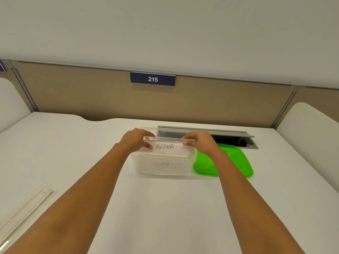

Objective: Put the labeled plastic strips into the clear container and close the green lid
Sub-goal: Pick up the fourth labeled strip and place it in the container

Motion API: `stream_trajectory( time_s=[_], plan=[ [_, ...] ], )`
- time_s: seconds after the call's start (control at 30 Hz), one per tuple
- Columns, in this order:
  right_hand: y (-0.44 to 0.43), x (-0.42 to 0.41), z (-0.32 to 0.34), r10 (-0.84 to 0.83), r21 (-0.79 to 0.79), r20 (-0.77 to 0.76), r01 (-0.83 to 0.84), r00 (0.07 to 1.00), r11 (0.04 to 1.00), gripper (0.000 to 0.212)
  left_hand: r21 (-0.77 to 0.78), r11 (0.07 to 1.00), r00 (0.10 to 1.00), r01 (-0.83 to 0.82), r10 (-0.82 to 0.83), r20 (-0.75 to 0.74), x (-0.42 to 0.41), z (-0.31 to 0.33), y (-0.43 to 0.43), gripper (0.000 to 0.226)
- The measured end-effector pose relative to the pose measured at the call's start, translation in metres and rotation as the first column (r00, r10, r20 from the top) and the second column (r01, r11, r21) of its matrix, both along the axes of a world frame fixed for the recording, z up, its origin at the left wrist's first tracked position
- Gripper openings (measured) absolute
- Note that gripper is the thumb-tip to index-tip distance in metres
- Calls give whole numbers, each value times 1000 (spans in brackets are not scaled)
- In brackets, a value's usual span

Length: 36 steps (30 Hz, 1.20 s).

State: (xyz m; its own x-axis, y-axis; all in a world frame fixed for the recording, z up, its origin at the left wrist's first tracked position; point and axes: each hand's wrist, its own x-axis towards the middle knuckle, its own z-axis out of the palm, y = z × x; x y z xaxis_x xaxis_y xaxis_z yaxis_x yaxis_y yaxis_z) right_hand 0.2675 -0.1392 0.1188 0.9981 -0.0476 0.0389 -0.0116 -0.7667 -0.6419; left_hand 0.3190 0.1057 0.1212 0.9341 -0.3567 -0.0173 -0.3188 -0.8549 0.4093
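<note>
Above the clear container (162,165), left hand (134,141) and right hand (199,140) pinch the ALPHA strip (169,147) by its ends, green lid (232,162) just beside.

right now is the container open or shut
Open: the green lid lies on the table beside the clear container, and both hands hold the ALPHA strip over it.
</note>
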Motion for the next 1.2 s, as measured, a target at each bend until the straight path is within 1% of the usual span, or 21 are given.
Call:
stream_trajectory(
  time_s=[0.17,0.23,0.4,0.63,0.73,0.83,0.93,1.03,1.2],
  plan=[
    [5,1,-6,28,-87,-75,-35,997,996,23,74,997,998,15,-11,-61,0,-5,0,49],
    [6,1,-9,39,-144,-103,-54,994,988,25,100,995,997,28,-20,-79,0,-8,0,49],
    [10,6,-7,51,-248,-186,-97,981,964,24,176,982,992,66,-47,-114,2,-18,-3,50],
    [23,15,0,48,-410,-308,-178,950,894,27,251,962,990,108,-82,-114,5,-29,-4,36],
    [26,19,-1,45,-456,-333,-202,942,867,28,262,959,990,111,-82,-119,6,-32,-6,35],
    [29,22,-3,45,-503,-341,-223,939,835,28,281,951,983,131,-89,-158,8,-31,-8,36],
    [33,24,-7,44,-549,-354,-245,934,799,25,285,947,974,149,-91,-206,11,-30,-10,41],
    [35,27,-14,40,-562,-378,-264,925,784,23,264,952,969,153,-92,-229,12,-29,-10,38],
    [34,32,-19,50,-535,-418,-291,907,793,24,141,984,976,109,-79,-202,14,-31,-8,31]
  ],
)
